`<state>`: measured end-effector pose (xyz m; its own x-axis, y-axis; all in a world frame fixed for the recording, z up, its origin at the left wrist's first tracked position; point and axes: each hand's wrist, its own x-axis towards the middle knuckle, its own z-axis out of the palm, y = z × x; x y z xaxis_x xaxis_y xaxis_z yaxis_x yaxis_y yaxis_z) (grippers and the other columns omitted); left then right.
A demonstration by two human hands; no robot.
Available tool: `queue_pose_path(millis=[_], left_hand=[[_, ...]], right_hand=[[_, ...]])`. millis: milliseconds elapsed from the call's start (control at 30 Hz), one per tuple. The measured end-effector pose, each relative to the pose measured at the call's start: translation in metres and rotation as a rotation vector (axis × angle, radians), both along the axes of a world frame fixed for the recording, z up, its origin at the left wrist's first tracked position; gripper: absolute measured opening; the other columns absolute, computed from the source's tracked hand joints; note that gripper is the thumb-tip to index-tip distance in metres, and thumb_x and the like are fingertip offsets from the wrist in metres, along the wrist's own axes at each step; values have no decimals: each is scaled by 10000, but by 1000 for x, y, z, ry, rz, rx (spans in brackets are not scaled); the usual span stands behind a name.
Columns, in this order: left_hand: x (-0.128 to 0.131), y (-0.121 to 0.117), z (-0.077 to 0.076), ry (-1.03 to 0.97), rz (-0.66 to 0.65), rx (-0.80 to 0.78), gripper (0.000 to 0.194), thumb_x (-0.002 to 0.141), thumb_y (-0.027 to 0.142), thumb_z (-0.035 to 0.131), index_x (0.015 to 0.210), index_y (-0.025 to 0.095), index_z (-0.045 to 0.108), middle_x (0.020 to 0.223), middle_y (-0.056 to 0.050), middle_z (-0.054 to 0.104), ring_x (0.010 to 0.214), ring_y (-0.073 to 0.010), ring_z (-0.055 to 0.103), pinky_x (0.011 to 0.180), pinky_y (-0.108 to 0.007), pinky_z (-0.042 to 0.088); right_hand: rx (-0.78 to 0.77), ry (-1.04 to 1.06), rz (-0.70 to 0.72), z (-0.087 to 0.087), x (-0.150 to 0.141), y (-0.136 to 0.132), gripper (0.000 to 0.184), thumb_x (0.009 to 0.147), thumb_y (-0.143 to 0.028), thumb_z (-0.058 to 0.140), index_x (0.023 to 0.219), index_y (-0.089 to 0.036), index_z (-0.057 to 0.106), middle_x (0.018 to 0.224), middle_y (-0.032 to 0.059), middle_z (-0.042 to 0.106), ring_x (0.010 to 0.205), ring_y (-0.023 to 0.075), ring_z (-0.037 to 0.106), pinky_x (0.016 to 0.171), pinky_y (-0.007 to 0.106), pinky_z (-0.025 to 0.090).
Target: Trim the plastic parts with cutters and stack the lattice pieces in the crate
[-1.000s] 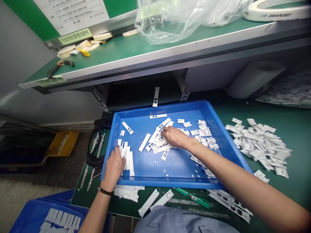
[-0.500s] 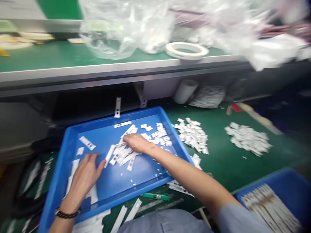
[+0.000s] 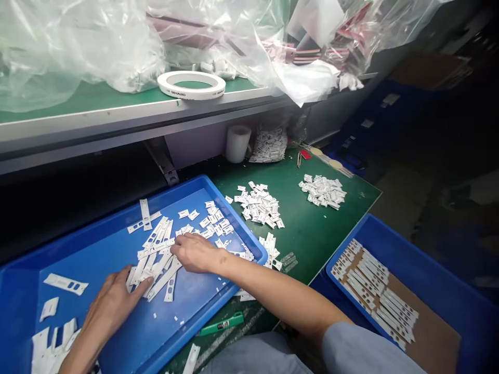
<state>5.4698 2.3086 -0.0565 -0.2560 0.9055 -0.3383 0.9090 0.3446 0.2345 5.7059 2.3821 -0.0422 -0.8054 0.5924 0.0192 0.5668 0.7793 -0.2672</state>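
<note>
A blue tray (image 3: 128,343) holds a loose heap of white slotted plastic strips (image 3: 158,265) and a cluster of small white pieces (image 3: 218,221). My right hand (image 3: 195,253) is over the right side of the heap, fingers curled closed at the end of one white strip (image 3: 156,248); the fingertips are partly hidden. On the heap's left side lies my left hand (image 3: 111,298), thumb and fingers apart, the thumb touching or close above the strips. Another strip (image 3: 66,284) and a short white piece (image 3: 49,308) rest left of that hand.
Piles of small white pieces (image 3: 260,205) (image 3: 323,191) lie on the green table. A green cutter (image 3: 222,324) is by the tray's front edge. At right, a blue bin (image 3: 440,291) holds rows of strips on cardboard. A shelf with a tape roll (image 3: 192,85) overhangs the back.
The view has swung to the right, bringing more of the right-hand bin into sight. My left hand has moved closer to the strip heap; my right hand stays at it.
</note>
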Motion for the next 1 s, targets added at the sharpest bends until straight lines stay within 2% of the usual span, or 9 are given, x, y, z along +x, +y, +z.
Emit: queue_pose_path(millis=[133, 333, 467, 567, 667, 733, 833, 900, 1000], left_hand=[[1, 3, 3, -32, 7, -82, 968, 694, 795, 402, 1393, 126, 420, 1343, -214, 465, 1208, -381, 499, 950, -484, 444], [2, 5, 6, -99, 47, -68, 946, 701, 758, 453, 1391, 112, 406, 1177, -178, 578, 1050, -337, 595, 873, -436, 491], [2, 8, 4, -126, 66, -58, 903, 688, 730, 503, 1341, 108, 469, 1100, -156, 618, 1012, -322, 613, 850, -416, 504], [-3, 11, 0, -172, 66, -69, 850, 677, 717, 532, 1276, 115, 534, 1093, -153, 629, 1001, -329, 617, 830, -416, 514], [-6, 11, 0, -170, 64, -48, 818, 685, 705, 539, 1256, 120, 551, 1136, -162, 614, 993, -332, 621, 828, -427, 519], [-2, 7, 5, -107, 17, 63, 794, 729, 688, 505, 1284, 120, 527, 1201, -173, 574, 1045, -329, 598, 895, -445, 492], [18, 2, 16, -60, -181, 264, 674, 826, 615, 440, 1304, 144, 501, 1306, -154, 504, 1197, -304, 498, 1029, -429, 404], [35, 4, 19, -67, -309, 274, 622, 842, 572, 474, 1314, 168, 492, 1322, -131, 493, 1209, -296, 473, 1026, -417, 407], [50, 10, 15, -20, -393, 266, 614, 831, 517, 542, 1343, 184, 469, 1313, -135, 482, 1178, -317, 471, 968, -437, 445]], right_hand=[[3, 13, -19, -11, -1, -4, 249, 831, -125, 478, 1045, -138, 605, 1060, 129, 598, 1005, 261, 558, 828, 400, 501], [24, 26, -28, -21, -3, -9, 228, 813, -125, 497, 1011, -143, 608, 1031, 112, 589, 962, 257, 547, 780, 402, 510], [55, 39, -24, -27, -3, -11, 211, 832, -127, 476, 994, -139, 611, 1010, 105, 589, 942, 256, 537, 753, 394, 509], [48, 41, -27, -25, -3, -10, 217, 841, -128, 461, 996, -139, 612, 1006, 96, 595, 932, 253, 534, 748, 377, 506], [33, 64, -29, -13, 5, -5, 255, 824, -107, 460, 1033, -148, 601, 1050, 92, 593, 960, 239, 529, 775, 342, 493], [-9, 69, -88, -1, 16, -1, 312, 796, -70, 459, 1062, -164, 590, 1077, 81, 586, 974, 214, 531, 795, 300, 475], [-97, 16, -271, 12, 36, 8, 343, 800, -46, 432, 1090, -153, 580, 1068, 106, 577, 911, 196, 560, 778, 281, 461], [-112, -5, -314, 13, 46, 14, 335, 831, -51, 400, 1109, -108, 578, 1029, 149, 572, 873, 217, 578, 769, 314, 464], [-127, -84, -367, 12, 53, 20, 445, 827, -28, 388, 1235, -123, 538, 1141, 176, 543, 1009, 254, 572, 849, 349, 462]])
